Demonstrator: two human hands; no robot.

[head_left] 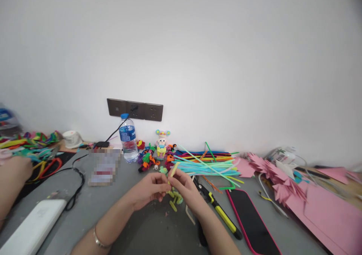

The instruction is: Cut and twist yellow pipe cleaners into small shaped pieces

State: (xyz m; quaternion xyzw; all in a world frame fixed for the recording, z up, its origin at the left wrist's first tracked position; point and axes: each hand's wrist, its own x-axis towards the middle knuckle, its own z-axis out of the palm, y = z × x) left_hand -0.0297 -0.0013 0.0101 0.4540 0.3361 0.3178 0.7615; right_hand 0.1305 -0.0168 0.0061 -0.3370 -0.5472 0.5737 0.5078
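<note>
Both hands meet over the middle of the grey table. A short yellow pipe cleaner [175,169] sticks up between them. My right hand [185,186] is closed, pinching it between thumb and fingers. From the other side my left hand [151,189] is closed with its fingertips at the lower part of the same piece; that contact is partly hidden. Just below the hands lie several short bent yellow-green pipe cleaner pieces [177,199]. Black and yellow pliers [223,211] rest beside my right forearm.
Behind the hands lie a bundle of coloured pipe cleaners [206,166], a small doll figure [161,145] and a water bottle [129,140]. A phone [251,221] and folded pink paper [325,217] are right. Left are a white power bank [35,228], a cable [82,179] and another person's hand [19,170].
</note>
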